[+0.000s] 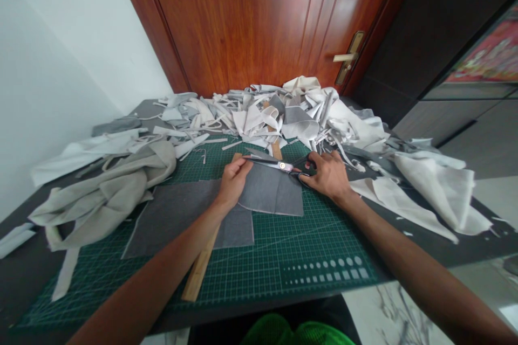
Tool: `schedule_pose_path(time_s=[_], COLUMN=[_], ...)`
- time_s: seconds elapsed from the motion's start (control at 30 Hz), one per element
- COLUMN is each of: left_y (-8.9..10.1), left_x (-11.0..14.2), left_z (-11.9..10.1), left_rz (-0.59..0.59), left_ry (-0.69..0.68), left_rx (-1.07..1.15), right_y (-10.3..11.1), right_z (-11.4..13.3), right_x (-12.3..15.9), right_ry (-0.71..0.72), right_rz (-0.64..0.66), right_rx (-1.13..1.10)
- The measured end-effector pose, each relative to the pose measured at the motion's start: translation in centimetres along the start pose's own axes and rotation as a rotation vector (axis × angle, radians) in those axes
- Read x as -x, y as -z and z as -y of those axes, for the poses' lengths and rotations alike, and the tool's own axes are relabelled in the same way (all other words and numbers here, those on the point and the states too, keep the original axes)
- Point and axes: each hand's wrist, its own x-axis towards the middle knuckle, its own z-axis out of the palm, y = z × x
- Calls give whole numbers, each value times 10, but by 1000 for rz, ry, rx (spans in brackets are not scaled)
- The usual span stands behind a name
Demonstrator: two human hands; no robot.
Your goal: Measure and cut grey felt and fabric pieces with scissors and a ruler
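while on scissors (267, 163), right hand (327, 175) curled

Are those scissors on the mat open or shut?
Open: the two blades of the scissors spread apart from the pivot, their tips separated, while the right hand holds the dark handles above the grey fabric.
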Motion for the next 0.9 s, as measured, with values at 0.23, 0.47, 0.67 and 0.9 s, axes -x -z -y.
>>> schedule_pose_path(time_s=[0.23,0.47,0.67,0.9], left_y=[3,4,6,6], left_x=[-2,-3,-4,-4], left_z=[5,8,10,10], left_rz=[22,35,38,37], left_ry=[-16,-31,-39,-38], left_rx=[-18,-31,-54,-67], right_y=[1,0,1,3], right_z=[-2,-1,-1,-3], right_x=[-1,-1,-1,-3], right_ry=[-1,-6,4,5], right_rz=[-23,-16,-31,-34], right_rx=[-1,12,13,27])
